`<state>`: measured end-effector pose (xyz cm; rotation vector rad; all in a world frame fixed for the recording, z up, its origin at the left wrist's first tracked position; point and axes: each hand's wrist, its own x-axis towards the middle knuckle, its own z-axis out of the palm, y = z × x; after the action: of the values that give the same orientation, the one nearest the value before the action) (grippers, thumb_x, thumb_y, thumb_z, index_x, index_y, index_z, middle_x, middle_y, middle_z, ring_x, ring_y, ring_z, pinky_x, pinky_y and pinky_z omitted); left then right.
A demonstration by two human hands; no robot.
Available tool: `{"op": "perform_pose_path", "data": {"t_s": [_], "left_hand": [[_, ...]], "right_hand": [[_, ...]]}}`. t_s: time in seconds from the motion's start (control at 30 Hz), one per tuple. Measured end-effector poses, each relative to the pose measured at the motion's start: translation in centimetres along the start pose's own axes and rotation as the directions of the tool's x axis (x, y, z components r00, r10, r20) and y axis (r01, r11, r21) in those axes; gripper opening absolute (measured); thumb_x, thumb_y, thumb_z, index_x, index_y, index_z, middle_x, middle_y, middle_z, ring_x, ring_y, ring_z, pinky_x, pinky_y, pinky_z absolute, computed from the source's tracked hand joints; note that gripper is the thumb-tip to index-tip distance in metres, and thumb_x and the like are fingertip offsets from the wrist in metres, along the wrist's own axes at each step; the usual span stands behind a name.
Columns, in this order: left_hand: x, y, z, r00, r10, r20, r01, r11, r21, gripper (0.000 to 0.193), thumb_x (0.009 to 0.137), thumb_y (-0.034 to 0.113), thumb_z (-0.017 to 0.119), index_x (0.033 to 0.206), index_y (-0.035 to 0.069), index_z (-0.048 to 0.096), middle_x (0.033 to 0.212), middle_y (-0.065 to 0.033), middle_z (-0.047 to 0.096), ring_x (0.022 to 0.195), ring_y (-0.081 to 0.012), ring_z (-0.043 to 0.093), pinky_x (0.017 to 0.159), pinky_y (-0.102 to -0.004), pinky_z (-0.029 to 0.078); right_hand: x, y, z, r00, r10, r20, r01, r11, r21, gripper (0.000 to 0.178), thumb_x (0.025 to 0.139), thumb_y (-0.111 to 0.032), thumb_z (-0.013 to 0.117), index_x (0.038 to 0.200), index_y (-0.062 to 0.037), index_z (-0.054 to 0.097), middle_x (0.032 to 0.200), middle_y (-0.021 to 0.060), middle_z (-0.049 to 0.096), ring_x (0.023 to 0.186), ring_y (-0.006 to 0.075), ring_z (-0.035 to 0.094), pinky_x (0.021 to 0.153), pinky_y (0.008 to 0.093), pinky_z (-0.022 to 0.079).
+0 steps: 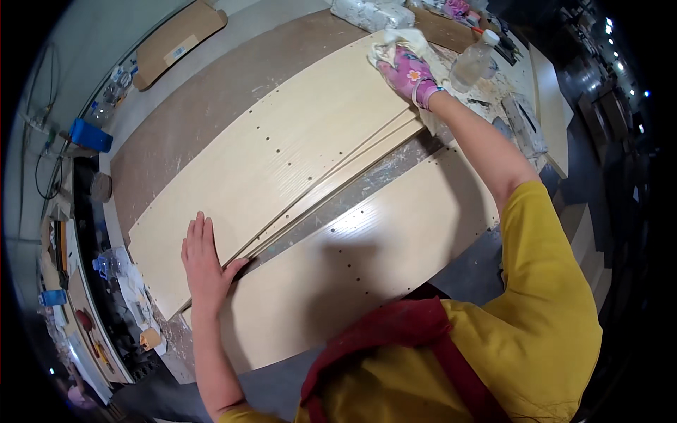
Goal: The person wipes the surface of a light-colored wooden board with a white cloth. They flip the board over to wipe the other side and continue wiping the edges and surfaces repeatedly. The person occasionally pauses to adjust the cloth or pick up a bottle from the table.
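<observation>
A long pale wooden panel point(233, 169) with rows of small dark holes lies across the worktable, on top of at least one similar board. My left hand point(204, 264) is bare and rests flat near the panel's left end, fingers stretched forward and thumb over the near edge. At the far right end, my right hand point(410, 76), in a pink flowered glove, presses a crumpled white cloth point(400, 38) onto the surface. A second drilled panel point(296, 303) lies nearer to me, with a narrow strip of scuffed table between the two.
A clear bottle point(474, 62) of pale liquid stands right of my gloved hand. Plastic-wrapped material point(374, 13) lies at the far edge, and a cardboard piece point(180, 42) at the far left. A blue box point(90, 135) and a water bottle point(106, 264) are on the left.
</observation>
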<state>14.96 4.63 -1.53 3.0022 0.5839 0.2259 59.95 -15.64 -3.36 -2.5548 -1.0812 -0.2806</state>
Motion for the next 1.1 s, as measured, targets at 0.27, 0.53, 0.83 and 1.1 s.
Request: {"op": "perform_pose_path", "data": {"t_s": [0.27,0.53,0.83,1.1], "left_hand": [[12.8,7.2,3.4,0.995,-0.053,-0.083,0.04,0.987,-0.156,0.057,0.092,0.036,0.048,0.138,0.005,0.035,0.146,-0.0139,0.031,0.135,-0.0311,0.027,0.109,-0.0483,0.019],[13.8,8.1,4.1,0.997,0.006,0.083,-0.003,0.999,-0.038,0.063,0.091,0.04,0.048,0.144,0.011,0.029,0.152,-0.0105,0.021,0.139,-0.0319,0.018,0.111,-0.0529,0.012],[9.8,7.9,2.3,0.992,0.02,0.121,-0.015,0.999,-0.043,0.063,0.091,0.036,0.048,0.144,0.009,0.027,0.152,-0.0103,0.02,0.14,-0.0327,0.017,0.111,-0.0516,0.01],[9.9,7.9,2.0,0.989,0.061,0.137,-0.055,0.998,-0.043,0.062,0.091,0.029,0.047,0.145,0.008,0.025,0.152,-0.0118,0.019,0.14,-0.0311,0.015,0.112,-0.0483,0.009]], "right_hand": [[-11.2,-15.3,1.4,0.827,-0.562,-0.028,0.542,0.782,0.307,0.045,0.082,-0.037,0.053,0.121,-0.0151,0.053,0.123,0.0134,0.054,0.113,0.0293,0.053,0.1,0.0476,0.036],[-7.7,5.7,-3.1,0.996,0.08,-0.047,-0.075,0.992,0.106,0.03,0.087,-0.029,0.054,0.108,-0.0062,0.056,0.097,0.0169,0.063,0.086,0.0294,0.063,0.078,0.0425,0.05],[-10.5,3.4,-4.9,0.995,-0.003,0.097,-0.013,0.987,0.158,0.037,0.089,-0.042,0.048,0.112,-0.0151,0.061,0.106,0.0112,0.063,0.089,0.0238,0.062,0.075,0.0369,0.048],[-12.8,9.3,-3.3,0.977,-0.183,-0.109,0.18,0.983,-0.033,0.037,0.087,-0.026,0.052,0.122,-0.0129,0.055,0.113,0.012,0.057,0.108,0.0265,0.054,0.083,0.0419,0.047]]}}
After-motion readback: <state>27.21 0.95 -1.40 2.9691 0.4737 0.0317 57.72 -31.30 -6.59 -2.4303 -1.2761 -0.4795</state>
